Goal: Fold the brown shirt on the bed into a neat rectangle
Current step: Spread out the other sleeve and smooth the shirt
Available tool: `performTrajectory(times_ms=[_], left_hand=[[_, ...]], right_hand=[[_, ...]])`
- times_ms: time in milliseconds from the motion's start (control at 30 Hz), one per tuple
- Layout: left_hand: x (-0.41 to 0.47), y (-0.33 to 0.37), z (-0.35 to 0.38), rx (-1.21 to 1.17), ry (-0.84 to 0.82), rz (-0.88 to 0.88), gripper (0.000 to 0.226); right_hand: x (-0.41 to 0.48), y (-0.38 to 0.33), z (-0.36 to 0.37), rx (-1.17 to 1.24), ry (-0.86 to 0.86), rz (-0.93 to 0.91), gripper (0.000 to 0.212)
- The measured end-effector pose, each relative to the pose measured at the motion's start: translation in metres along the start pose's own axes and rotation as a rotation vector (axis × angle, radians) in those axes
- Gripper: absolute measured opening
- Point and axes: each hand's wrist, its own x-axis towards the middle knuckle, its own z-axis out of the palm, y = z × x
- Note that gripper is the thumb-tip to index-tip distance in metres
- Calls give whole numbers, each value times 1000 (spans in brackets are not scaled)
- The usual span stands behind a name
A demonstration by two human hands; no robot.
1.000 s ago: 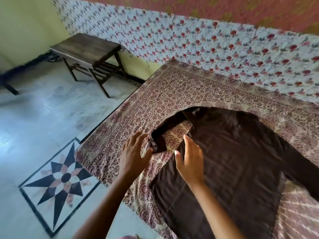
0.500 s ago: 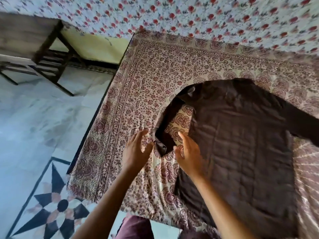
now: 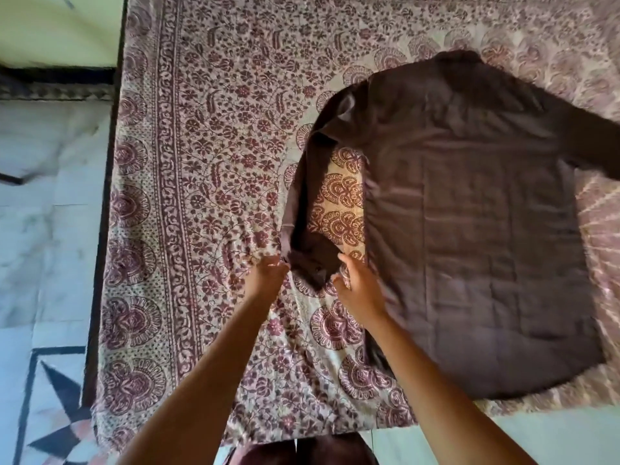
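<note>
Pale marble floor [image 3: 47, 229] with a dark star inlay [image 3: 57, 414] lies left of the bed [image 3: 110, 203]. A cream and maroon printed bedspread [image 3: 208, 162] covers the bed.

Item under task: brown shirt [image 3: 469, 229], lying flat on the bedspread, right of centre, collar [image 3: 456, 57] at the far end, hem nearest the person. Body panel is spread out with light creases. One sleeve [image 3: 302, 182] runs down the shirt's left side, apart from the body panel, with a strip of bedspread showing between them. Its cuff [image 3: 315, 260] turns inward at the near end. The opposite sleeve [image 3: 597, 142] extends off the right edge of view.

Left hand [image 3: 266, 278]: fingers curled in, gripping the cuff at its left edge.

Right hand [image 3: 360, 293]: at the cuff's right corner, thumb and forefinger on either side of the fabric. Motion blur prevents confirming whether they close on it; state cannot be told. The heel of this hand sits just beside the shirt's body panel.

Both forearms reach in from the bottom edge. Dark maroon clothing [image 3: 302, 451] shows between them.
</note>
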Motion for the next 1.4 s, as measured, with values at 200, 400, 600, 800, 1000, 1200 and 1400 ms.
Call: performTrajectory(times_ms=[200, 400, 600, 800, 1000, 1200, 1400], left_hand=[[32, -2, 15, -335, -150, -199, 39], [42, 10, 4, -543, -93, -258, 27], [29, 10, -64, -509, 100, 31, 25], [21, -27, -141, -704, 158, -64, 22], [56, -46, -198, -919, 681, 25, 22], [119, -39, -219, -535, 938, 75, 14], [182, -49, -234, -314, 756, 98, 30]], right_hand=[[50, 2, 23, -89, -186, 206, 66], [57, -15, 15, 501, -303, 493, 23], [42, -73, 24, 720, -306, 362, 17], [58, -165, 87, 905, -330, 249, 23], [69, -203, 130, 537, -314, -29, 34], [127, -177, 122, 123, 163, -350, 7], [201, -149, 111, -257, 243, -439, 50]])
